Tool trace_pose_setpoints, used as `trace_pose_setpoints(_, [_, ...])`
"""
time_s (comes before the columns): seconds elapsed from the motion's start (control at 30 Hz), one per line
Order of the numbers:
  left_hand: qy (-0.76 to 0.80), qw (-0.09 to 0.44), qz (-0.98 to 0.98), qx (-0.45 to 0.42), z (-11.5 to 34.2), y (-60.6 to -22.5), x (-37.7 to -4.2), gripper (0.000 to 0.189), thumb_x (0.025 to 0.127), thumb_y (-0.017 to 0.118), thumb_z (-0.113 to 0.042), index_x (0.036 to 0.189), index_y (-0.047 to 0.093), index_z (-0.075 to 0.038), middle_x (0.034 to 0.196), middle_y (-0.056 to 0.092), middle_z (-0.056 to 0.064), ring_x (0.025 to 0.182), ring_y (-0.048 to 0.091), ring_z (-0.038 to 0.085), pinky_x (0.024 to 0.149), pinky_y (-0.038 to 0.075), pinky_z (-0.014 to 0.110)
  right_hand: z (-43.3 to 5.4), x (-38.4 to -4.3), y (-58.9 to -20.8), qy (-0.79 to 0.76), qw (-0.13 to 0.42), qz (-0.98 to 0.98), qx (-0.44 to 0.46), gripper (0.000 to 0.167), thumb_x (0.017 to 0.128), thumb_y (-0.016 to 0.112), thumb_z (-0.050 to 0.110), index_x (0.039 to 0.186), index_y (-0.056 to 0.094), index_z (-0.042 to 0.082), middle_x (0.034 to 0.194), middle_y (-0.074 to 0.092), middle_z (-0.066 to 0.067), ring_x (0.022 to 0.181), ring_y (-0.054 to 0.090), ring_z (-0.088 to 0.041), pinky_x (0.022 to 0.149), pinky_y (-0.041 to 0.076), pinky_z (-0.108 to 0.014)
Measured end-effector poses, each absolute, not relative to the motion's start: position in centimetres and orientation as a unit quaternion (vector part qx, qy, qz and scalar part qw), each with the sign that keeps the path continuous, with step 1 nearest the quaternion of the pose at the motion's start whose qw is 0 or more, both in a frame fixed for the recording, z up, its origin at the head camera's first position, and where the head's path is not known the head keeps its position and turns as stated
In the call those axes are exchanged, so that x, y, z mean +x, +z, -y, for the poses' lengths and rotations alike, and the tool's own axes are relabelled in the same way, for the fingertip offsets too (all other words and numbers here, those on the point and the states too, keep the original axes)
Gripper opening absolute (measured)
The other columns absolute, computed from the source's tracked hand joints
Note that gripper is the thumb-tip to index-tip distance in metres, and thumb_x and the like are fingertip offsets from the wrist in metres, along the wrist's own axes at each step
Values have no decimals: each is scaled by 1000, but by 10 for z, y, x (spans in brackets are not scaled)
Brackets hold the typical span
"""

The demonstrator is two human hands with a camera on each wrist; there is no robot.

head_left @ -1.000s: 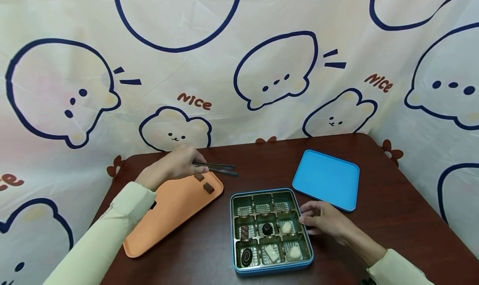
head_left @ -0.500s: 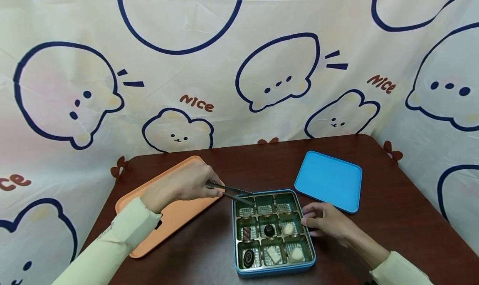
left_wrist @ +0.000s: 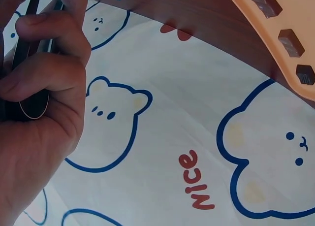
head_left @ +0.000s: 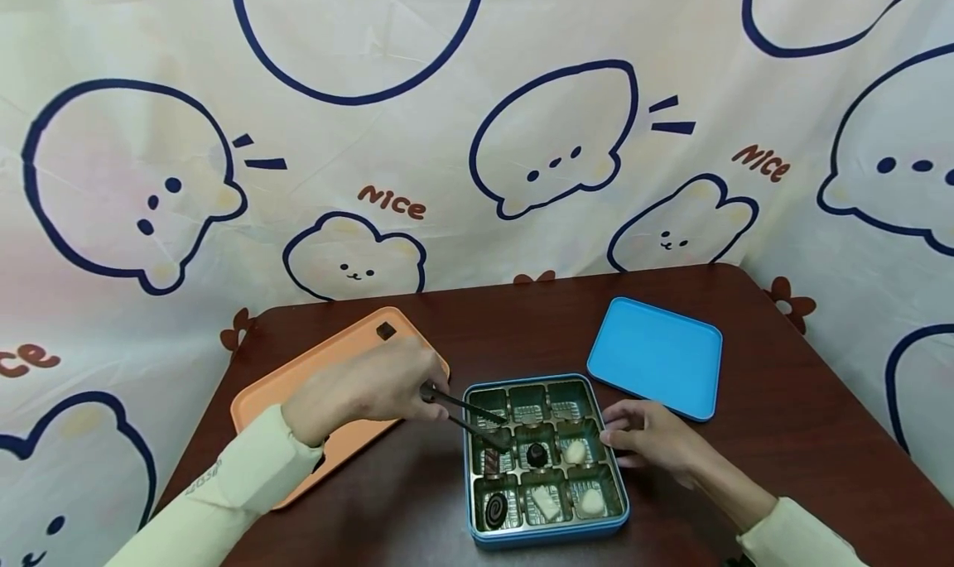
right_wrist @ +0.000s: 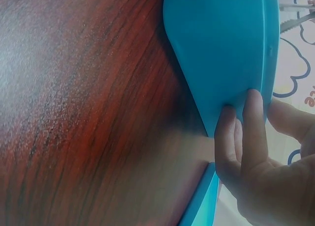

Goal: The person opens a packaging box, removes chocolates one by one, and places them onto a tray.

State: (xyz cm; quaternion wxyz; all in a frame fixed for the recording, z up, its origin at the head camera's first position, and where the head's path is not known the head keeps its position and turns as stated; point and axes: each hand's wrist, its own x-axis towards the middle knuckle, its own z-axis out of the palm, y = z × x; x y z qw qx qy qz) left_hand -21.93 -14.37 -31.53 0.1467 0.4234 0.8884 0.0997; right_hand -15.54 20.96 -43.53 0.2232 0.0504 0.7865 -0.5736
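Note:
My left hand (head_left: 380, 381) grips dark tongs (head_left: 465, 403), their tips apart over the left column of a blue tin (head_left: 547, 538). In the left wrist view the fingers curl round the tongs' black end (left_wrist: 34, 105). The tin has a gold divided insert. A striped brown chocolate (head_left: 491, 463), a round dark chocolate (head_left: 537, 455), a dark swirl piece (head_left: 495, 511) and several white pieces (head_left: 575, 452) sit in its middle and front rows. Against the tin's right wall rest the nearly straight fingers of my right hand (head_left: 656, 439), thumb at the rim.
An orange tray (head_left: 298, 385) lies at the left, partly under the left forearm, with brown chocolates (left_wrist: 291, 43) on it. Behind the tin, to the right, is a flat blue lid (head_left: 656, 356). A patterned curtain (head_left: 522, 120) borders the dark wooden table (head_left: 782, 401).
My left hand has carried the tongs from over the orange tray's far end rightward and nearer, to over the tin's left compartments. The right hand has stayed at the tin's side.

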Motion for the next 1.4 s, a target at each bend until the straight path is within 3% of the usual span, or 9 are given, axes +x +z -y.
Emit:
trace_pose_setpoints(0.23, [80, 151, -895, 411, 141, -314, -212, 9, 83, 79, -22, 76, 76, -19, 64, 58, -15, 54, 46, 1, 51, 38, 22, -208, -154, -435, -573, 222, -787, 55, 42, 94, 67, 7, 130, 52, -9, 110, 60, -18, 90, 66, -19, 76, 59, -41])
trace_pose_setpoints(0.5, [46, 159, -905, 391, 136, -317, -206, 18, 81, 80, -20, 66, 69, -20, 58, 52, -12, 52, 41, 4, 50, 31, 22, -208, -154, -435, -572, 218, -788, 59, 43, 94, 67, 7, 131, 52, -9, 111, 60, -18, 91, 66, -19, 76, 59, -41])
trace_pose_setpoints(0.7, [-1, 141, -914, 379, 129, -323, -203, 22, 80, 83, -24, 64, 68, -19, 56, 53, -11, 52, 48, 4, 49, 39, 23, -208, -154, -434, -573, 222, -787, 59, 43, 94, 67, 8, 131, 52, -9, 111, 61, -18, 91, 67, -20, 76, 59, -41])
trace_pose_setpoints(1.07, [-61, 117, -926, 354, 117, -328, -197, 31, 76, 88, -32, 78, 65, -12, 67, 55, -3, 59, 54, 10, 57, 46, 27, -208, -154, -434, -576, 225, -784, 56, 44, 95, 67, 9, 131, 52, -9, 111, 61, -18, 91, 67, -19, 76, 59, -40])
trace_pose_setpoints(1.4, [-54, 105, -924, 364, 110, -326, -197, 26, 74, 89, -27, 71, 67, -12, 59, 55, -5, 51, 49, 8, 52, 43, 25, -208, -154, -434, -576, 223, -784, 57, 44, 95, 67, 9, 132, 51, -9, 111, 61, -18, 91, 67, -20, 77, 59, -41])
